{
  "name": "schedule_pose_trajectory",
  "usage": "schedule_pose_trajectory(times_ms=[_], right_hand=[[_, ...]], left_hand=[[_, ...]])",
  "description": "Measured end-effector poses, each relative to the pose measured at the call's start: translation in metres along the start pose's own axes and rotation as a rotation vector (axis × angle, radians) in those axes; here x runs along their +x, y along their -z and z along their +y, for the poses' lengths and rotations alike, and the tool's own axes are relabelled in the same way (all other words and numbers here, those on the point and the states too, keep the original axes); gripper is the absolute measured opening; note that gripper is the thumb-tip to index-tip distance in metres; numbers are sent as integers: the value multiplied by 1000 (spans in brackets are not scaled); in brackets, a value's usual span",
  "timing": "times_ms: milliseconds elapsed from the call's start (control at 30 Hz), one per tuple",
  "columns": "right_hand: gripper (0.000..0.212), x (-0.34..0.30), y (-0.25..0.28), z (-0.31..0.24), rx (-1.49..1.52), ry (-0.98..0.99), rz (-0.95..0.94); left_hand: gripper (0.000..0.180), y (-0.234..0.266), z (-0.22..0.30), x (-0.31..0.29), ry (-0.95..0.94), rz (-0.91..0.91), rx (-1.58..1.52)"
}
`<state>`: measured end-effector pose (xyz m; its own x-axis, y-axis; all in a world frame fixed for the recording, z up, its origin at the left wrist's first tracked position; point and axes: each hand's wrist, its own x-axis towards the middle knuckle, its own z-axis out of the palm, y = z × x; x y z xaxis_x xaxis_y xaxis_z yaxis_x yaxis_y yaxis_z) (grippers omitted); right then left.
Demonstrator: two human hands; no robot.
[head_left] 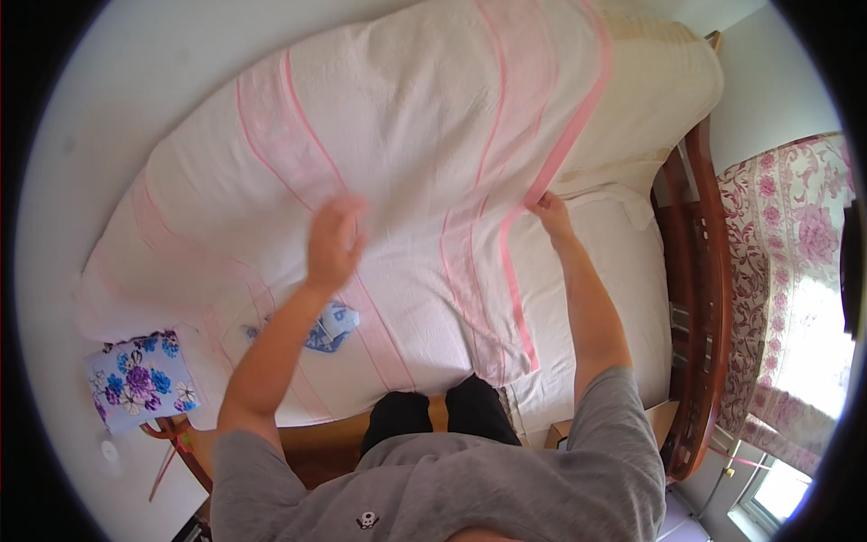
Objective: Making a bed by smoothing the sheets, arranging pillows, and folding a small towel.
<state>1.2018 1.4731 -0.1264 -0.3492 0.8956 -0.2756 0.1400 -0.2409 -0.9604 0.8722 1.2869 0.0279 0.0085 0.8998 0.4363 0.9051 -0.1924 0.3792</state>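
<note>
A white bed sheet with pink stripes point(411, 172) spreads across the bed, wrinkled in places. On its pink-banded right edge point(567, 135), my right hand point(551, 217) is closed, pinching the cloth between thumb and fingers. My left hand point(334, 244) is over the middle of the sheet, smeared by motion, so its fingers do not show clearly. Below that hand lies a blue patterned piece point(334, 327), partly hidden by my left forearm; I cannot make out its kind. Right of the sheet's edge, a plain whitish bed cover point(596, 271) shows.
A floral pillow point(140, 379) lies at the bed's left end. A dark wooden bed end point(709, 298) rises on the right, beside a patterned curtain point(768, 226) and a bright window point(784, 483). A pale wall point(172, 72) runs behind the bed. My legs point(402, 415) stand against its near side.
</note>
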Motion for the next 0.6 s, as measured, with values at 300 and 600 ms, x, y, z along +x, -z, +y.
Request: schedule_pose_trajectory(times_ms=[300, 600], right_hand=[[32, -8, -43, 130, -709, -298, 54], [21, 82, -16, 93, -295, -131, 501]], left_hand=[[43, -203, -57, -170, 867, -349, -351], [51, -221, -129, -99, 1004, -356, -419]])
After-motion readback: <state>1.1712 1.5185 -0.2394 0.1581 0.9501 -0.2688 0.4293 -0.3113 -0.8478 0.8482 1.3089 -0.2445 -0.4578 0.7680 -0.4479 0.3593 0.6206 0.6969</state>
